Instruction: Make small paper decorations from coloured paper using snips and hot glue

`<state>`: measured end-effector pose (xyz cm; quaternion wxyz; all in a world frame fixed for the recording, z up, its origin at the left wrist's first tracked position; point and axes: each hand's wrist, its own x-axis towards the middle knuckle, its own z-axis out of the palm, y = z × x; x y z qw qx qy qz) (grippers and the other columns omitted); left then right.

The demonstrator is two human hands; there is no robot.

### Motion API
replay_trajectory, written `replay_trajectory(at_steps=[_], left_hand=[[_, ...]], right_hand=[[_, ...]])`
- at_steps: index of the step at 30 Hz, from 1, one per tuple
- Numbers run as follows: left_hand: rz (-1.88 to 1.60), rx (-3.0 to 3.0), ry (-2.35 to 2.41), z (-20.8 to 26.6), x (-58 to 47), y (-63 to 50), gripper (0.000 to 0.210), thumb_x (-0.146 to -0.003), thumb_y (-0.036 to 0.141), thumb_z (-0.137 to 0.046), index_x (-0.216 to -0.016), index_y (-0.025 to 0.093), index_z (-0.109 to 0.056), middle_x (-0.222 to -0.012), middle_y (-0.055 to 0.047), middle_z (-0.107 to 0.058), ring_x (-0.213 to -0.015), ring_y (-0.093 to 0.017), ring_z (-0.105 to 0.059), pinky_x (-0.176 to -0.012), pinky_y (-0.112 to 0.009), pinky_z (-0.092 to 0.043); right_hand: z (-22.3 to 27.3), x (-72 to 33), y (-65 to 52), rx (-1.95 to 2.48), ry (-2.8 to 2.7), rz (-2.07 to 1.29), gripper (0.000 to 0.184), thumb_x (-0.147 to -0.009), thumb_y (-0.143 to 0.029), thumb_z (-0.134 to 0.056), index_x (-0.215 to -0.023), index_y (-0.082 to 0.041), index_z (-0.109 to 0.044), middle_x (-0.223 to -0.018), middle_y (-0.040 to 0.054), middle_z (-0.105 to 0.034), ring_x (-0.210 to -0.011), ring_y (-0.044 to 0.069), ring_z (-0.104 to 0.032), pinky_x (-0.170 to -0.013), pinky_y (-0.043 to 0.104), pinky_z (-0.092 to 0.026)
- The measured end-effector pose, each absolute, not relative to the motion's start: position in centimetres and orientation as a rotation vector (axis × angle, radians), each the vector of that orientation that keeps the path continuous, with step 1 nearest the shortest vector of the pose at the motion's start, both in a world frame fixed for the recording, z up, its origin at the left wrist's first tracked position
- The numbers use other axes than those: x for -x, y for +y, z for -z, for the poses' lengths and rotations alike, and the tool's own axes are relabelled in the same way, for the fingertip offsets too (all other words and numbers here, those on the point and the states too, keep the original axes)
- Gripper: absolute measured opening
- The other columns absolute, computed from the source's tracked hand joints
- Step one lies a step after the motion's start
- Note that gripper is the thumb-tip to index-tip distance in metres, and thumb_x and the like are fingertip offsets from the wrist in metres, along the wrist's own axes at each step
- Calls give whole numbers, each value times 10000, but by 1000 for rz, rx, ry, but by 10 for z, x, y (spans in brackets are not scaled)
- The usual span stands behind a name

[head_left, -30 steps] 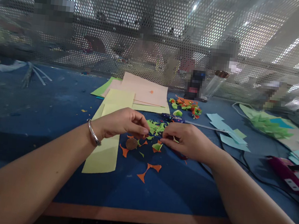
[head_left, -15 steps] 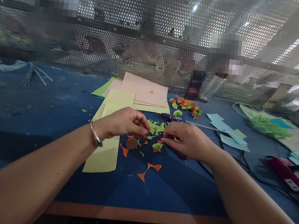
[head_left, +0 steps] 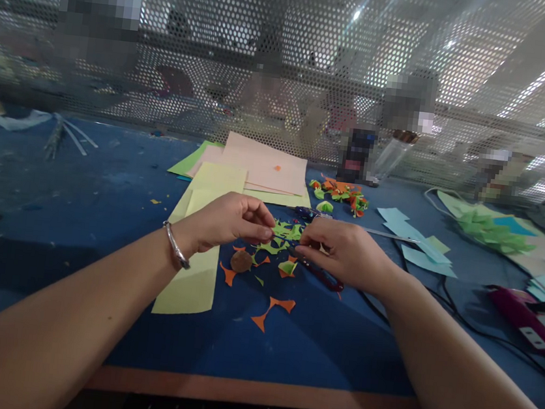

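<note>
My left hand (head_left: 238,223), with a silver bangle on its wrist, is closed in a pinch above the green paper scraps (head_left: 289,230). Facing it, my right hand (head_left: 339,248) is pinched too. A thin dark line seems to run between the fingertips, too small to name. Under my right hand lies a dark red handled tool (head_left: 327,278), partly covered. Close to my left fingers are a round brown disc (head_left: 241,261) and orange paper scraps (head_left: 228,274). A small folded green and orange paper piece (head_left: 287,268) rests between the hands.
Yellow paper strips (head_left: 189,287) and pink sheets (head_left: 267,164) lie left and behind. Small paper flowers (head_left: 340,192) sit behind a dark blue tool (head_left: 311,213). Right are light blue papers (head_left: 400,232), black cables and a purple power strip (head_left: 530,319). A perforated metal screen (head_left: 194,71) stands behind.
My hands have shifted slightly, the left fingertips rising a little. More of the dark red handled tool now shows below my right hand. The papers stay where they were.
</note>
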<state>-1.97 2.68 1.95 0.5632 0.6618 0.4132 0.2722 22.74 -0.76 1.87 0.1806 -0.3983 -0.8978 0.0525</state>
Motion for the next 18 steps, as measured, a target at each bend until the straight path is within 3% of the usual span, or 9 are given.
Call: replay_trajectory(at_steps=[9,18], left_hand=[[-703,-1542,995,-19,25,32,161,-758,198,-777,-884,156,-687,-785,-51,-730,-768,-166,-708,-708,-289,-550],[-1039,-1477,1019,-11,37,51,268,-749,218,-814,-957,137,-665,-891,-68,-732,-834,-159,-699,-820,-319,-557]], right_hand=[[-17,-230,-5,1137,-2528,-104,185,-942,-283,-558,-804,-178,-621,-764,23,-598,-706,144,-521,-635,281,-347],[-19,-231,-7,1265,-2484,-104,182,-907,-287,-577,-780,-175,-642,-721,18,-601,-629,127,-513,-577,272,-317]])
